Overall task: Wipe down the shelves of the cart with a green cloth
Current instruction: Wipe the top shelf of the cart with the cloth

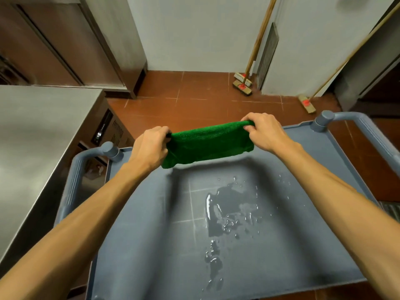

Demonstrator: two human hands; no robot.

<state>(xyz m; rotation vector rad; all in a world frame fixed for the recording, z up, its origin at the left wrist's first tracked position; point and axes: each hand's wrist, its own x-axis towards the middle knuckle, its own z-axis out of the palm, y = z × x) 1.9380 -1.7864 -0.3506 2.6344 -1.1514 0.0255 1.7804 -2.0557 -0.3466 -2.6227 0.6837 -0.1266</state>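
A folded green cloth (207, 145) hangs stretched in the air between both hands, above the far part of the grey-blue cart's top shelf (151, 245). My left hand (149, 146) pinches the cloth's left end, and my right hand (265, 132) pinches its right end. A puddle of water with scattered droplets (227, 213) lies on the shelf's middle, running toward the near edge. The cart's lower shelves are hidden under the top one.
A stainless steel counter (32, 137) stands close on the left of the cart. Steel cabinets (71, 44) sit at the back left. Two brooms (243, 83) and a third (307, 103) lean on the white wall over a red tile floor (194, 98).
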